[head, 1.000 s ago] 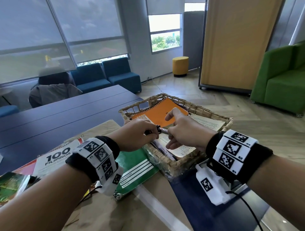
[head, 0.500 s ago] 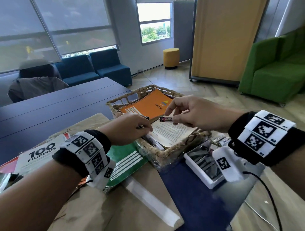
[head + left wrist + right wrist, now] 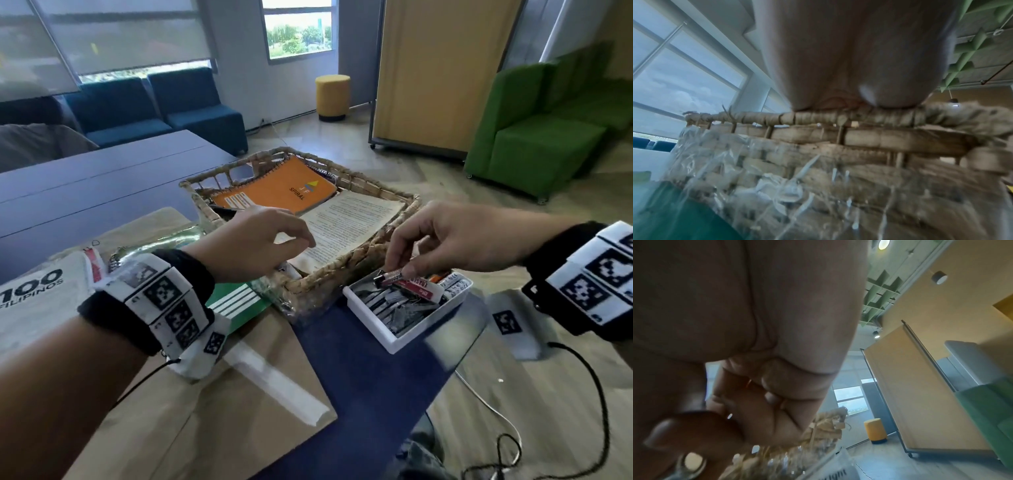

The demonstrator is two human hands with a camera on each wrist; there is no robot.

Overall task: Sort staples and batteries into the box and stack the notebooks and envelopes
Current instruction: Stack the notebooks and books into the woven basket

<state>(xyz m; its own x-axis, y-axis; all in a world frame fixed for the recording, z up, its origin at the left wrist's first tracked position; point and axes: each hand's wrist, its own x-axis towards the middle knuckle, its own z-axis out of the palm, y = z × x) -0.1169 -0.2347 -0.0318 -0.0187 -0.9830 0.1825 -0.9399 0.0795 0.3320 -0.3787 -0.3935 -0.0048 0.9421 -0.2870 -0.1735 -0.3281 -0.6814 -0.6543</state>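
My right hand pinches a small battery between thumb and fingers, just above the far left corner of the white box. The box holds grey staple strips and more batteries. In the right wrist view the battery's metal end shows below my thumb. My left hand hovers over the near side of the wicker basket, fingers curled downward; whether they hold anything is hidden. An orange spiral notebook and a printed sheet lie in the basket. A green notebook sits left of it.
A brown envelope lies on the dark blue table in front of the basket. A "100 Filipinos" book is at the left. The table edge runs close behind the white box on the right; a cable trails on the floor.
My right hand carried the battery from above the basket rightward and down to the white box. My left hand stayed over the basket's near side. The view tilted down and right.
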